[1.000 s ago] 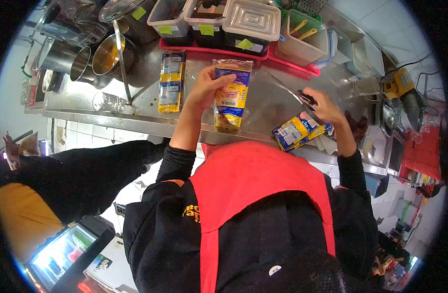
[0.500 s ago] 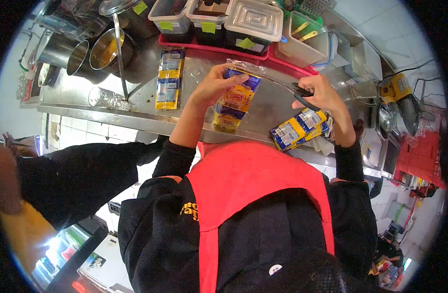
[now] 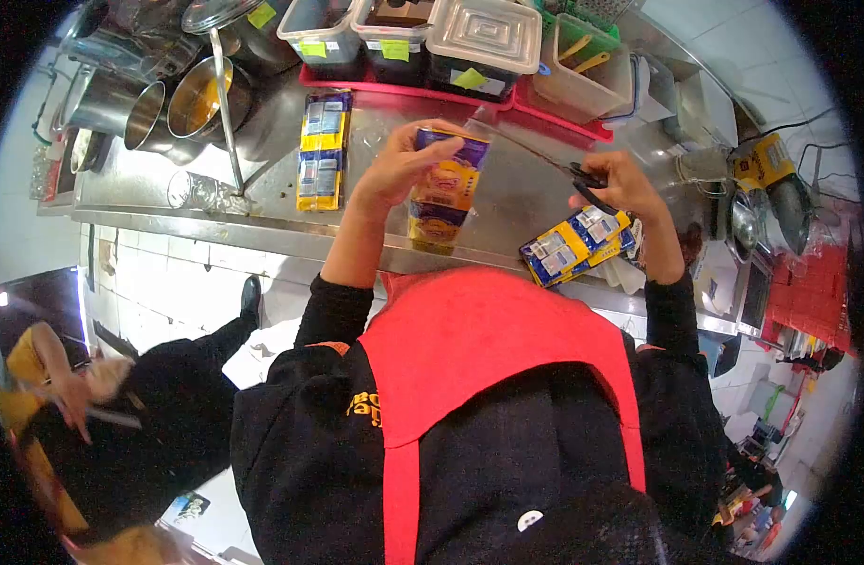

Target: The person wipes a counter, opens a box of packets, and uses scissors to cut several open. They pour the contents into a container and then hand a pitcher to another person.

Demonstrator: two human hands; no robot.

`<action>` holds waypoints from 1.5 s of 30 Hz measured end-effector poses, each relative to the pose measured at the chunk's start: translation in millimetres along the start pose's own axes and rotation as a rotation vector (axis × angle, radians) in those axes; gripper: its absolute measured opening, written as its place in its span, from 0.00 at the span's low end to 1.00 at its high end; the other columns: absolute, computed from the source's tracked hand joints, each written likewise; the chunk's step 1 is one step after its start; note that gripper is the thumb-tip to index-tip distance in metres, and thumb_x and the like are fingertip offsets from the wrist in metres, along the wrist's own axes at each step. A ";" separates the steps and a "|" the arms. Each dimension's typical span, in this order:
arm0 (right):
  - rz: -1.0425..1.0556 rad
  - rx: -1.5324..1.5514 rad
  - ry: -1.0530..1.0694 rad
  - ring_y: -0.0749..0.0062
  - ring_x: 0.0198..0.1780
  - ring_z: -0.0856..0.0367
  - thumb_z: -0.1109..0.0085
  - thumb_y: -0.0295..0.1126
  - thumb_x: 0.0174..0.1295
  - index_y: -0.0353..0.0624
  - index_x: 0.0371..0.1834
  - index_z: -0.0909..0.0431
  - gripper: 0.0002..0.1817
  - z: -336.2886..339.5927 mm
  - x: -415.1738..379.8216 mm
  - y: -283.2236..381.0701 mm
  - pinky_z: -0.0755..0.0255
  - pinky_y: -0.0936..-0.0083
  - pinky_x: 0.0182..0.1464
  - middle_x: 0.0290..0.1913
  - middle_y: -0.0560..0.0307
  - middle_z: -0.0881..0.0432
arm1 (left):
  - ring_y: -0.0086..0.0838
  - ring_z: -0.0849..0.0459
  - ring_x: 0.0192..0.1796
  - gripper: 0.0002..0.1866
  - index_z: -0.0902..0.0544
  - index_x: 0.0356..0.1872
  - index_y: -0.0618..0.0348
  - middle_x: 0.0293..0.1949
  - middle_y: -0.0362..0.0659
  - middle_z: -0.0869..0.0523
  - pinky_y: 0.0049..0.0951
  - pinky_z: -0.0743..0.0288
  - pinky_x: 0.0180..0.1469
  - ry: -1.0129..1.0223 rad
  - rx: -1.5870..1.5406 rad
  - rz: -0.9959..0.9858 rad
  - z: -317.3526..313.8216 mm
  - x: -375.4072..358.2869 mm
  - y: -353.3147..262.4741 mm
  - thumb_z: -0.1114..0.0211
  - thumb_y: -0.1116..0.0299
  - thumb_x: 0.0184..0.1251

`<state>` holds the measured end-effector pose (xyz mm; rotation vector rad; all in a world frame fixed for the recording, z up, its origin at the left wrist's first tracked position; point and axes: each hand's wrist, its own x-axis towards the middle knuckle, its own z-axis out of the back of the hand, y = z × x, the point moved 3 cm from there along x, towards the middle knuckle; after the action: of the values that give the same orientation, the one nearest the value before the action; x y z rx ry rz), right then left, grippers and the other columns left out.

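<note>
My left hand (image 3: 400, 169) is closed around the upper part of a blue-and-yellow packet (image 3: 446, 193), thumb across its front. The packet stands upright over the steel counter, and a bit of clear film shows at its top corner. Black-handled scissors (image 3: 594, 193) are gripped in my right hand (image 3: 628, 185), their long thin blades reaching left toward the packet's top edge. Similar packets (image 3: 573, 247) lie stacked below my right hand. To the left of my left hand, another strip of blue-and-yellow packets (image 3: 322, 151) rests flat on the counter.
Lidded and open plastic tubs (image 3: 482, 42) line the back on a red tray (image 3: 385, 87). Metal pots (image 3: 201, 99) and a clear glass (image 3: 195, 190) stand at the left. Another person (image 3: 168, 405) is close by on my left. A yellow-and-black appliance (image 3: 771, 179) sits at far right.
My left hand and the packet have shifted slightly left and tilted a little. The scissors stay near the packet's top. The person at left has moved back, with an arm now showing.
</note>
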<state>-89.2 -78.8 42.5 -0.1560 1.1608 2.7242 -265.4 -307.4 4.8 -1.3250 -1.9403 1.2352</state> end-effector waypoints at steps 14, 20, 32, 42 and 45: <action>-0.081 -0.706 -0.609 0.50 0.36 0.26 0.36 0.28 0.39 0.42 0.34 0.27 0.16 -15.7 -37.5 -111.4 0.32 0.62 0.42 0.26 0.51 0.27 | 0.30 0.18 0.38 0.13 0.24 0.41 0.60 0.37 0.44 0.17 0.33 0.24 0.45 -0.279 -0.618 -0.136 -25.6 18.9 -22.8 0.45 0.61 0.64; -0.179 -0.451 -0.524 0.58 0.40 0.24 0.38 0.33 0.45 0.41 0.41 0.26 0.18 -25.5 -44.8 -136.9 0.29 0.68 0.40 0.36 0.52 0.22 | 0.31 0.19 0.40 0.13 0.24 0.39 0.60 0.37 0.43 0.18 0.36 0.28 0.49 -0.258 -0.720 -0.064 -56.0 46.7 4.4 0.50 0.60 0.67; -0.367 0.824 -0.351 0.84 0.33 0.25 0.39 0.32 0.53 0.38 0.46 0.30 0.19 16.5 -121.8 -45.5 0.31 0.88 0.31 0.35 0.60 0.23 | 0.32 0.20 0.43 0.20 0.27 0.46 0.64 0.42 0.47 0.20 0.30 0.25 0.44 0.066 -0.462 0.294 -111.0 37.4 62.9 0.53 0.55 0.68; -0.532 -0.213 -0.406 0.79 0.30 0.26 0.43 0.35 0.54 0.43 0.36 0.21 0.10 120.9 -184.5 -60.3 0.33 0.81 0.33 0.28 0.66 0.22 | 0.20 0.24 0.26 0.17 0.20 0.37 0.64 0.25 0.39 0.20 0.20 0.30 0.28 0.192 0.642 0.319 -51.3 9.1 68.8 0.40 0.58 0.59; -0.505 -0.428 -1.012 0.77 0.34 0.25 0.48 0.32 0.57 0.43 0.35 0.20 0.09 166.6 -220.5 2.7 0.32 0.80 0.36 0.32 0.64 0.20 | 0.28 0.20 0.25 0.17 0.18 0.37 0.61 0.23 0.48 0.18 0.28 0.29 0.29 -0.018 0.934 0.095 -26.1 3.4 41.7 0.39 0.57 0.56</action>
<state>121.6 13.2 195.7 0.6927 0.2026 2.0522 -226.9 -288.6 -19.6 -0.8887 -1.0324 1.8595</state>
